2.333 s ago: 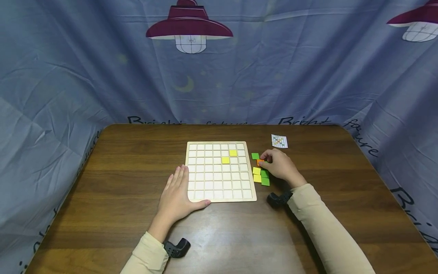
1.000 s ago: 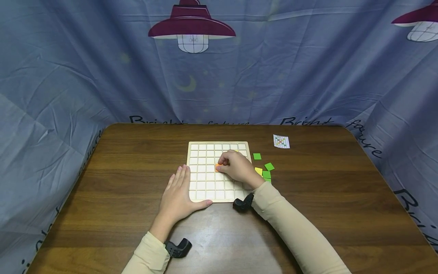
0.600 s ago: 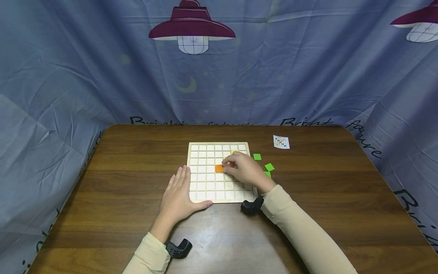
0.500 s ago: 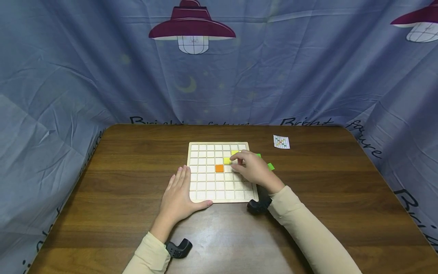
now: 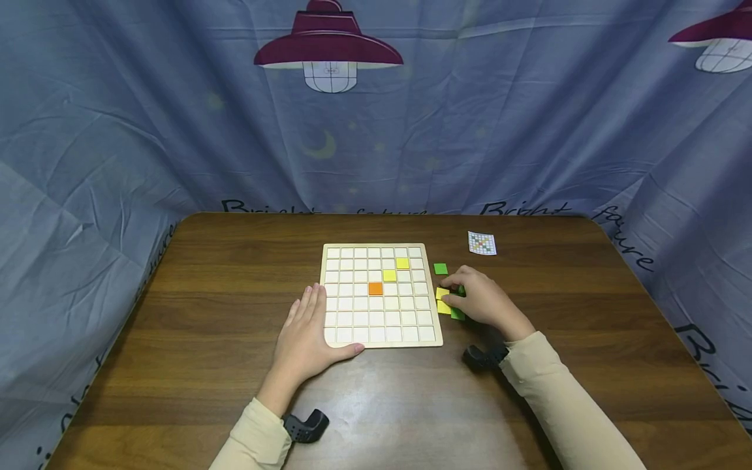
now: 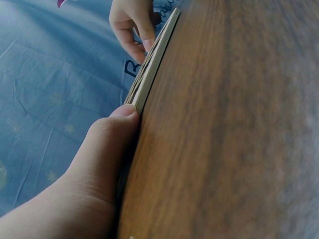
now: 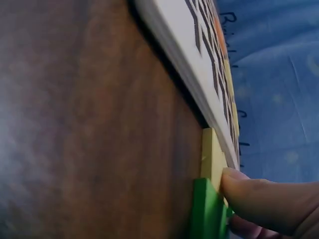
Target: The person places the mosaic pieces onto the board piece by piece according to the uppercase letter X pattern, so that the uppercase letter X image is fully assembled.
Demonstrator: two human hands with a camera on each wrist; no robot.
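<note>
My left hand (image 5: 305, 339) lies flat at the left edge of a pale wooden grid board (image 5: 436, 313), fingers straight, thumb along the front edge. In the left wrist view, its thumb (image 6: 107, 139) rests against the board's side. On the board, two yellow tiles (image 5: 402, 263) and an orange tile (image 5: 375, 288) form a diagonal. Right of the board, my right hand (image 5: 484, 300) pinches a yellow tile (image 5: 442, 293) between thumb and index finger. Another yellow tile (image 5: 443, 307) lies just in front of it. Green tiles (image 5: 457, 314) beside it are partly hidden by the hand.
A single green tile (image 5: 440, 269) lies behind my right hand. Farther back is a small printed card (image 5: 482, 243) with a coloured grid. All stand on a brown wooden table (image 5: 235, 274), with a blue curtain (image 5: 194, 143) behind its far edge.
My right hand took the orange tile from the pile to the board and let go of it there. It then moved back right to the yellow tiles. The left hand stayed.
</note>
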